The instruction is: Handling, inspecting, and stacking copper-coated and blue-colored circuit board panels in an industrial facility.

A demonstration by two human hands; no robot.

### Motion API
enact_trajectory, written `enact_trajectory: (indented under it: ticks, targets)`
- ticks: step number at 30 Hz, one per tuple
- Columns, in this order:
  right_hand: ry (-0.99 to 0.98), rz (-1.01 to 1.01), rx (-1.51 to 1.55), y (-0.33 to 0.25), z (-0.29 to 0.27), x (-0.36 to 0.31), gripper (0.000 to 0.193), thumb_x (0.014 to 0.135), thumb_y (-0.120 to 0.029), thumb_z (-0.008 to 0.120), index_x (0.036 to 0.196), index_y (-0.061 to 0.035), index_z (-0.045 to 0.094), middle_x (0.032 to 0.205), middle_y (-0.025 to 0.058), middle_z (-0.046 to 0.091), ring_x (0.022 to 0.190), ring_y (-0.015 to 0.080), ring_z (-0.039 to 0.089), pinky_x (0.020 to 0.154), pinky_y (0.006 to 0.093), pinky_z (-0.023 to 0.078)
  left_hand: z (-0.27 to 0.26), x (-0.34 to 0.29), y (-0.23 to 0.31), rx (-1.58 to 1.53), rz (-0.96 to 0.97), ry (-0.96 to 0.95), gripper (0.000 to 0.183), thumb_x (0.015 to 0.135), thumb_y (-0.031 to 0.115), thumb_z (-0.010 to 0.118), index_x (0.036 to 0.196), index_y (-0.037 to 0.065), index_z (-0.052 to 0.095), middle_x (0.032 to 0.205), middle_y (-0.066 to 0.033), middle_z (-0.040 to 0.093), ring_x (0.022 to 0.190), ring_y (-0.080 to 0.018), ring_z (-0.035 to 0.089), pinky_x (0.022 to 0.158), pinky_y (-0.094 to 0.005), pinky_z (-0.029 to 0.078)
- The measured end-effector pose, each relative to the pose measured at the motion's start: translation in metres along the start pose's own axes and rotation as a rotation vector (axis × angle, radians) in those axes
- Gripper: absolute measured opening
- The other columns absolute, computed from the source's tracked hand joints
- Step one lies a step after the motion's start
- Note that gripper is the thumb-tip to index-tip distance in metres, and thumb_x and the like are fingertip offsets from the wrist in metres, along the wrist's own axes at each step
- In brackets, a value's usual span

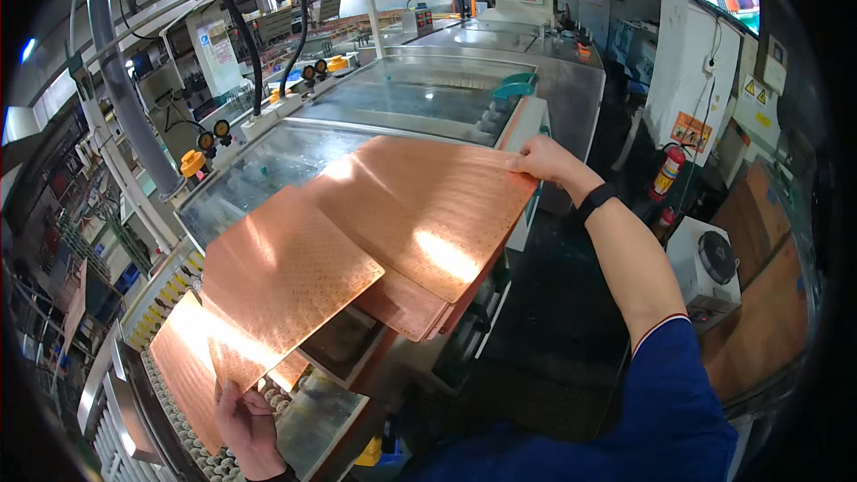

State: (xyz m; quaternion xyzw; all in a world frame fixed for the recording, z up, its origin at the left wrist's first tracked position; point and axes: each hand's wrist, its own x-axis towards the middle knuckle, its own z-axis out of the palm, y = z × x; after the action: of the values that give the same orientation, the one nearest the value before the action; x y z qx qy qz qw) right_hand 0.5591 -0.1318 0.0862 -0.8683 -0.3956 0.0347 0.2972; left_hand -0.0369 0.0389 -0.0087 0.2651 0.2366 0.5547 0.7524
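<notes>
The largest thing is the long machine (571,98) with glass lids, running away beyond both hands. Its near part is partly hidden by copper sheets, and its far end is hard to make out.

The right-hand sheet (437,201) spreads to the left of the right hand and toward the body. Its left part is covered, so its full outline cannot be seen; whether it touches the stack under it cannot be told. It is thin, flat and orange-brown, dotted with rows of tiny marks, with a bright glare streak.

The left-hand sheet (290,277) slants up and away from the left hand, overlapping its neighbour. It has the same dotted copper face and straight edges.

A third sheet (183,357) lies just left of the left hand, partly covered, washed out by glare. The stack (406,308) shows only its layered edges, between the hands; the sheets cannot be counted.

The right hand (546,161) pinches the far right corner of its sheet, some fingers hidden. The left hand (245,424) pinches the near corner of its sheet between thumb and fingers; its forearm is cut off below. Small rollers (277,397) show just right of it.
</notes>
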Motion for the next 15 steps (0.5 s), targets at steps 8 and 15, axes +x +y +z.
enact_trajectory:
  ticks: [8, 15]
  targets:
    - [0.248, 0.208, 0.064, 0.024, -0.011, 0.002, 0.031, 0.081, -0.023, 0.07, 0.086, 0.0077, 0.07, 0.076, 0.0166, 0.068, 0.07, 0.0255, 0.065, 0.063, 0.0391, 0.048, -0.029, -0.012, 0.038, 0.043, 0.187, 0.072, 0.034, 0.095, 0.002, 0.056, 0.128, -0.006, 0.051, 0.116, -0.019, 0.065, 0.097, -0.0233, 0.069, 0.07, -0.0215, 0.064]
    - [0.329, 0.186, 0.427, 0.032, -0.017, 0.012, 0.027, 0.086, -0.016, 0.062, 0.095, 0.0098, 0.068, 0.085, 0.0138, 0.067, 0.073, 0.0255, 0.062, 0.066, 0.0427, 0.047, -0.044, -0.025, 0.058, 0.123, 0.259, 0.083, 0.027, 0.097, 0.004, 0.056, 0.122, -0.005, 0.053, 0.111, -0.0176, 0.066, 0.085, -0.0186, 0.071, 0.069, -0.0199, 0.063]
